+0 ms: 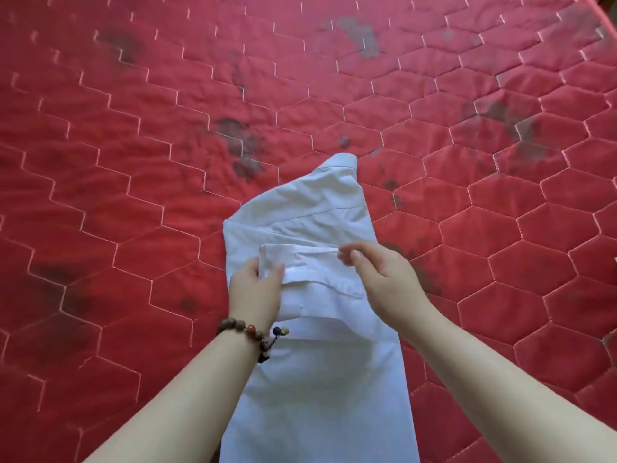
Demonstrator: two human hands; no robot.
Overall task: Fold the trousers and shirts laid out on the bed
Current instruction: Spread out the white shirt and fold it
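A white shirt [310, 208] lies on the red quilted bed [133, 145], folded into a long narrow strip that runs from its collar at the far end down to the bottom edge of the view. A sleeve [310, 265] is folded across the middle of it. My left hand [255, 289], with a bead bracelet on the wrist, grips the left end of that sleeve, thumb on top. My right hand [377, 272] hovers at the sleeve's right end with loosely curled fingers, its fingertips at the fabric edge; whether it pinches the cloth is unclear.
The red mattress has a hexagon stitch pattern and several dark stains [240, 142]. Its far right corner [601, 8] shows at the top right. No other garments are in view.
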